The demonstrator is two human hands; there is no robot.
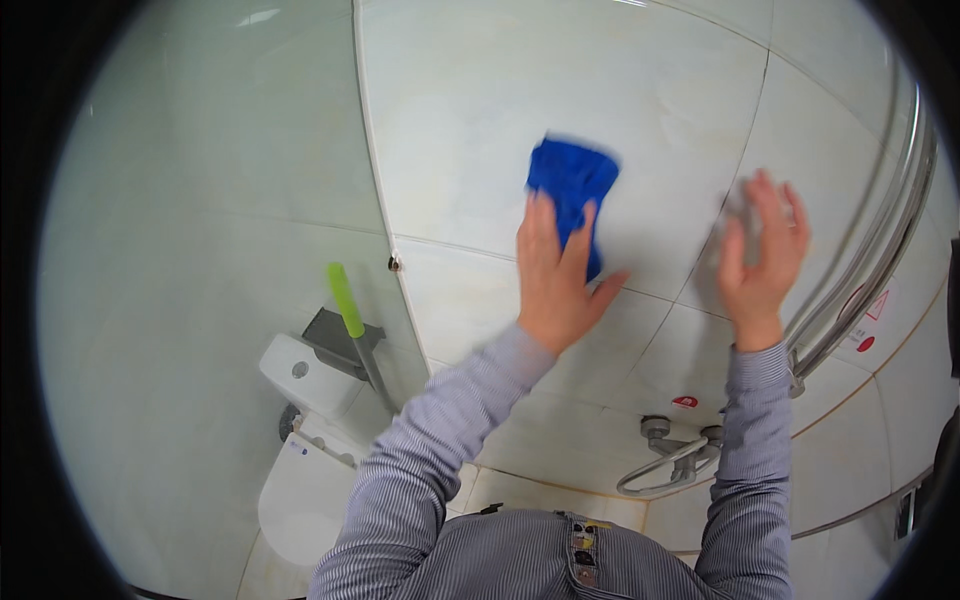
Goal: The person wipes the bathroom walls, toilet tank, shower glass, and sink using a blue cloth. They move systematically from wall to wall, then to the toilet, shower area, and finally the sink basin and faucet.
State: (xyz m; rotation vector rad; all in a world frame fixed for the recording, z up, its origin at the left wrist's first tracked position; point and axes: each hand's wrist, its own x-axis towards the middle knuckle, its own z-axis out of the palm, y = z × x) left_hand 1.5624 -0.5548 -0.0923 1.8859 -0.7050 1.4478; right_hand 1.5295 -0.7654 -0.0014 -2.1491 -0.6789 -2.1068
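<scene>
My left hand [556, 281] presses a folded blue cloth [574, 172] flat against the white wall tiles [480, 135]. The fingers lie spread over the cloth's lower half, and its upper part sticks out beyond the fingertips. Further right, my right hand [765, 255] is raised with its fingers apart and nothing in it. It is close to the tiles, near a vertical joint; whether it touches them I cannot tell. Both hands look slightly blurred.
A chrome rail [874, 262] runs up the wall at right. Below is a shower mixer tap [679, 446] with a metal hose. Behind a glass panel [202, 225] at left stand a white toilet [307, 495], a grey holder [334, 341] and a green-ended pole [345, 300].
</scene>
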